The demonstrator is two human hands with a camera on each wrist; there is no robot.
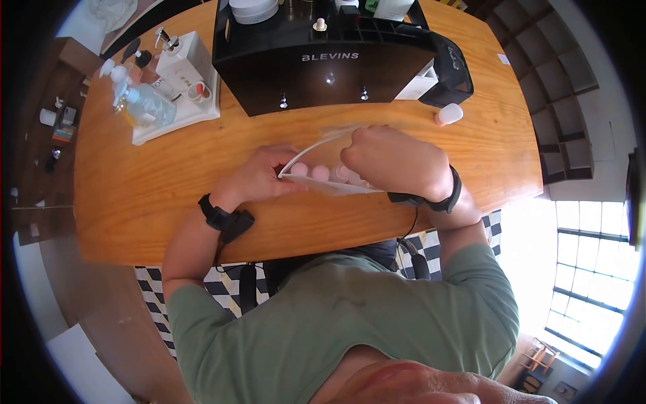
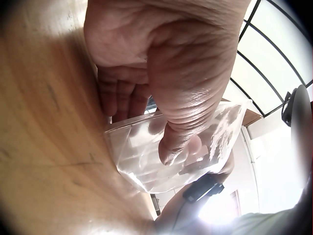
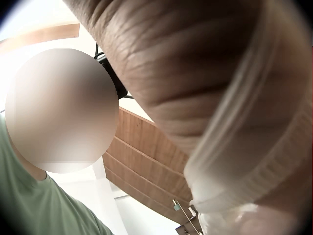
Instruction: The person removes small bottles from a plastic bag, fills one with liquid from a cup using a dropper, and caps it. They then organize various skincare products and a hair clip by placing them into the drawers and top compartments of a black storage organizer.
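Observation:
A clear plastic zip bag (image 1: 336, 186) is held low over the wooden table with its mouth spread. My left hand (image 1: 259, 175) grips the bag's left end; in the left wrist view the thumb (image 2: 171, 147) presses on the clear side. Several round pink pieces (image 1: 321, 174) sit in a row inside. My right hand (image 1: 390, 158) is bent over the bag's right part, knuckles up. In the right wrist view the zip edge (image 3: 230, 112) crosses in front of this hand, which is in the bag's mouth. I cannot tell what its hidden fingers hold.
Behind the bag stands a black drawer box (image 1: 323, 81) with bottles on top. A white tray (image 1: 176, 124) of pump bottles is at the back left. A small white and pink bottle (image 1: 449, 114) lies at the right, near a black case (image 1: 449, 74).

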